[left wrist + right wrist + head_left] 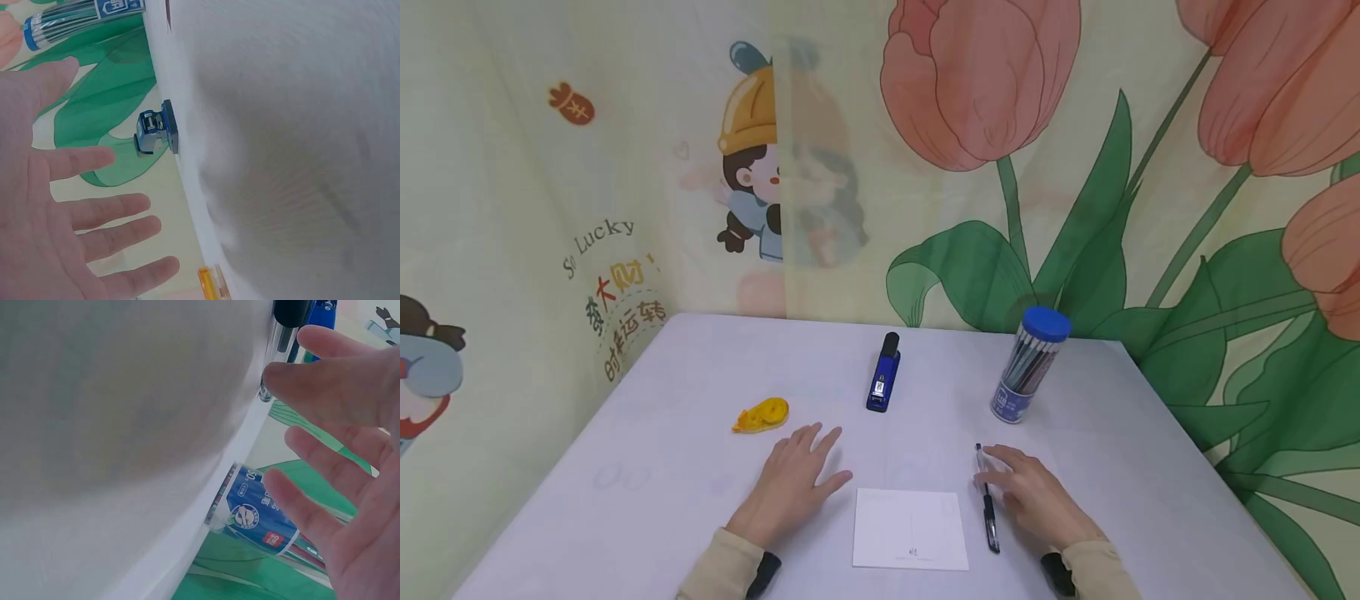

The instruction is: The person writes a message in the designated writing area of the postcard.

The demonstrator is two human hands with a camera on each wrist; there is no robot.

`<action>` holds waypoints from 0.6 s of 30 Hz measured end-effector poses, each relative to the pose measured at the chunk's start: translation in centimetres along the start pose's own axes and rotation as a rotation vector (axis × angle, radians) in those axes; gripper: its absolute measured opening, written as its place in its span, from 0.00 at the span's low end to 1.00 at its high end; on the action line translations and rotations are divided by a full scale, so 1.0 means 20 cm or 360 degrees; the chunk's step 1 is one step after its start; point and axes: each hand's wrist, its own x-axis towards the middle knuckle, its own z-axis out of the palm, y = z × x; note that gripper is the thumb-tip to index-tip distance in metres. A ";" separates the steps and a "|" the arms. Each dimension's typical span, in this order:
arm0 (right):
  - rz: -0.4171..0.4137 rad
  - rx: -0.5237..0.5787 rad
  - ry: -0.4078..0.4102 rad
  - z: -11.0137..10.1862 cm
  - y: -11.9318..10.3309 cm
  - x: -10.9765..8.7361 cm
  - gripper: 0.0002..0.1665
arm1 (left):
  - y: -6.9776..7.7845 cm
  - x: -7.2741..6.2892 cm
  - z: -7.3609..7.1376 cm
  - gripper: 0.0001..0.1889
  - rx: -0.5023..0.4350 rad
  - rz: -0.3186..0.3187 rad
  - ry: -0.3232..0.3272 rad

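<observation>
My left hand hovers over the table with its fingers spread and holds nothing. A yellow correction tape dispenser lies just beyond its fingers; in the left wrist view its orange edge shows at the bottom. To the right of this hand lies a white card with small print near its lower edge. My right hand is at the black-and-clear pen beside the card. Its thumb and index finger are close around the barrel, not visibly gripping it; the other fingers are extended.
A blue stapler with a black end lies at the back middle of the white table. Behind my right hand stands a clear tube of pens with a blue lid. Printed cloth with tulips hangs behind the table.
</observation>
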 end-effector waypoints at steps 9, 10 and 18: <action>-0.0142 -0.0052 0.0036 0.01 0.00 0.02 0.22 | 0.01 0.00 0.00 0.27 -0.0012 0.0025 -0.0019; -0.0175 -0.0061 0.0057 0.00 0.00 0.02 0.21 | 0.01 0.01 0.00 0.26 -0.0017 0.0031 -0.0015; -0.0286 -0.0081 0.0129 0.00 0.01 0.02 0.17 | 0.01 0.00 0.01 0.20 -0.0096 0.0072 0.0029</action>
